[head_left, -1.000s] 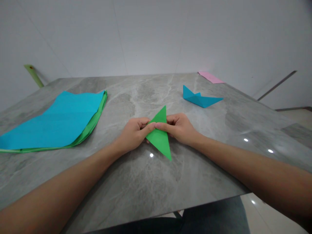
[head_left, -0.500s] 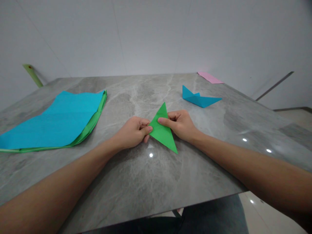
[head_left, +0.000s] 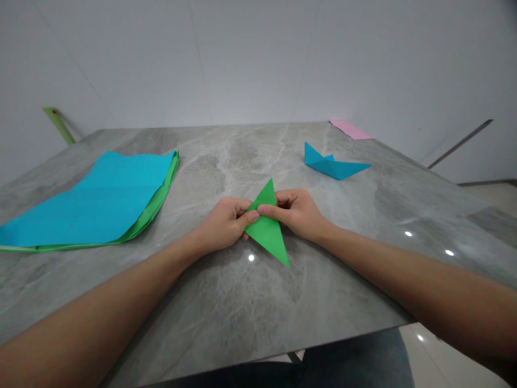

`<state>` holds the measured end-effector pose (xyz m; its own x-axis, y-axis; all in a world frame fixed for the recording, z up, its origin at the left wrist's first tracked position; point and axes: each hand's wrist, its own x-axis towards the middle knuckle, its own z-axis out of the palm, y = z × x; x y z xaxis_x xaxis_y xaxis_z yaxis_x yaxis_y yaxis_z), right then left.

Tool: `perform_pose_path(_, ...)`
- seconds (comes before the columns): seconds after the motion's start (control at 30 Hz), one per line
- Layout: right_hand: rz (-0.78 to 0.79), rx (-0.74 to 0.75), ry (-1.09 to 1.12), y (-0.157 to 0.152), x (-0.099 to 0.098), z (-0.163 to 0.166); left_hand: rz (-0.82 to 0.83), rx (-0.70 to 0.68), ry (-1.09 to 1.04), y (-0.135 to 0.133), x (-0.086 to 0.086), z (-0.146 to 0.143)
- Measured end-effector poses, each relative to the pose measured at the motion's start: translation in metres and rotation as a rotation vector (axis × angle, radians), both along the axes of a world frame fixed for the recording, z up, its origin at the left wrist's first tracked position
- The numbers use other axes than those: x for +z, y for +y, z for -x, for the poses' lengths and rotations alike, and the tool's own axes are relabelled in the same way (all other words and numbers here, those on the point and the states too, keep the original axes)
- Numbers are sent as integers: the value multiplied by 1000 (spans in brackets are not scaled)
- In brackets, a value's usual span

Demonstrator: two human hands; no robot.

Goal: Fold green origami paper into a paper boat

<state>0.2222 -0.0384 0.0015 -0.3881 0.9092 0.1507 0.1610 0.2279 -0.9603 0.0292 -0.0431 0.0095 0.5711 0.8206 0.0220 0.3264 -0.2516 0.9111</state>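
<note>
Going left to right. Far left, a big sheet of blue paper (head_left: pixel 89 202) lies flat on the grey marble table (head_left: pixel 226 318), with green paper (head_left: pixel 158 202) showing out from under it along its right and bottom edges (looks like a stack, can't count the sheets). Past that, leaning on the wall in the back corner, is a thin green strip (head_left: pixel 59 125).

Middle: my left hand (head_left: pixel 224 223) is mostly closed, fingers curled, left thumb (head_left: pixel 249 217) pressed on the left edge of the green paper triangle (head_left: pixel 267 234). My right hand (head_left: pixel 294 213) is also curled, right thumb (head_left: pixel 269 211) on the front of the same triangle, fingers going behind it. The two thumbs are almost touching. So the triangle sits between both hands, pinched by both, one point up between them and a long point sticking out below them, toward me and slightly right. Can't tell if it touches the table.

Right of my hands, well apart from them, a blue paper boat (head_left: pixel 335 168) sits on the table. Beyond it, a pink paper (head_left: pixel 350 129) lies flat at the far edge.
</note>
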Motion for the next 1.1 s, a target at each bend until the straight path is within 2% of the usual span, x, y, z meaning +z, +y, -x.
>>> perform_pose_path(0.27, -241, -164, 10, 1, 5, -2, -59, -63, 90, 0, 5, 0)
perform_pose_path(0.47, -259, -234, 30, 1, 6, -2, -87, -3, 119, -4, 3, -2)
perform_pose_path(0.6, -213, -127, -3, 0, 7, -2, -151, 150, 95, -5, 0, -3)
perform_pose_path(0.8, -4, 116, -118, -5, 9, -1, -351, 455, 23, -4, -2, -2)
perform_pose_path(1.1, 85, 318, -127, -11, 14, -1, -398, 708, -23, -6, 2, 1)
